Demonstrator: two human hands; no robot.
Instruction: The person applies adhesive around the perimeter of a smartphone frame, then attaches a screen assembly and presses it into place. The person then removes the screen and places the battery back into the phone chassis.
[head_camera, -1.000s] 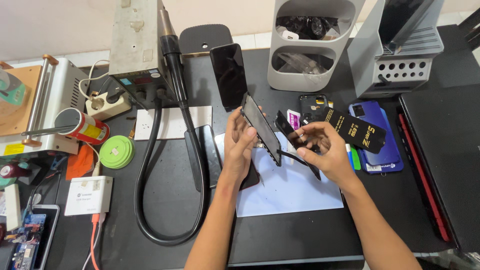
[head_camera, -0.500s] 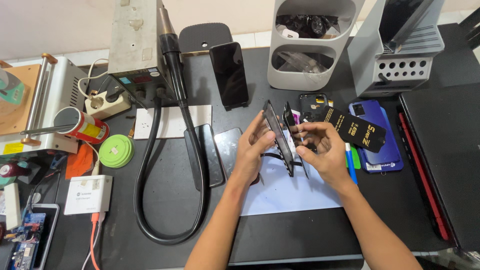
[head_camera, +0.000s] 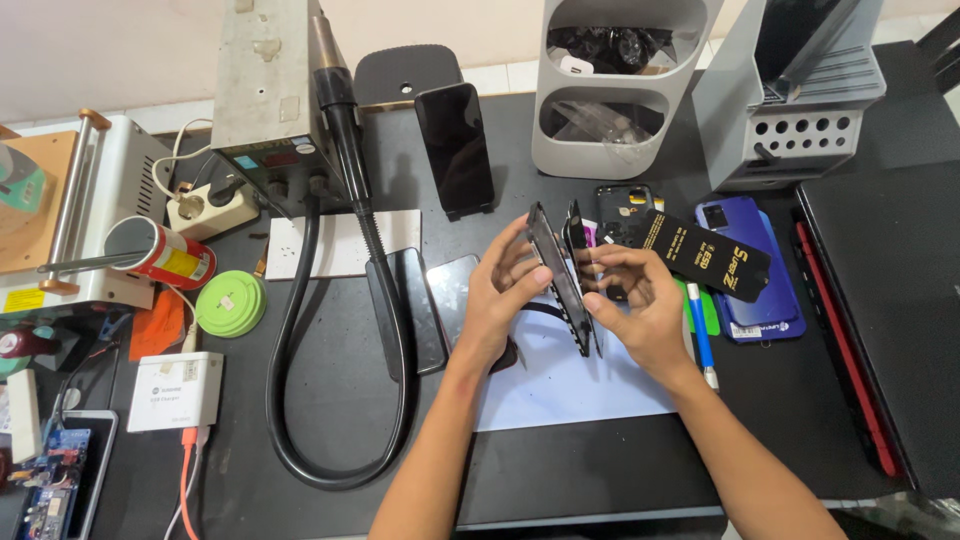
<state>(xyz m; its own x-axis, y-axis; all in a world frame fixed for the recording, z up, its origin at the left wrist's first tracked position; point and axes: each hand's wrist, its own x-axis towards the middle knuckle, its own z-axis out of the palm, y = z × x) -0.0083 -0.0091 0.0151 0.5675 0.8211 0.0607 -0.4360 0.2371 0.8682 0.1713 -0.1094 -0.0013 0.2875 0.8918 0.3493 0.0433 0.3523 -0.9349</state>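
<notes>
Above a pale work mat (head_camera: 570, 385), both my hands hold a dismantled black phone edge-on to the camera. My left hand (head_camera: 500, 295) grips the thin screen panel (head_camera: 553, 275) by its long edges. My right hand (head_camera: 640, 305) grips the phone body (head_camera: 583, 280) just to the right of it. The two parts stand almost parallel, a narrow gap between them, joined near the lower end. A dark flat cable (head_camera: 535, 310) shows beneath the panel.
Another phone (head_camera: 455, 150) leans upright at the back. Flat phones (head_camera: 420, 305) lie left of my hands, a blue phone (head_camera: 755, 270) and black box (head_camera: 705, 255) to the right. A hot-air station (head_camera: 265, 100) with hose, grey organisers (head_camera: 620, 90), a laptop (head_camera: 890, 300).
The phone was held face-up and tilted; it has since been turned edge-on and the screen panel has parted from the body, with my hands now on either side.
</notes>
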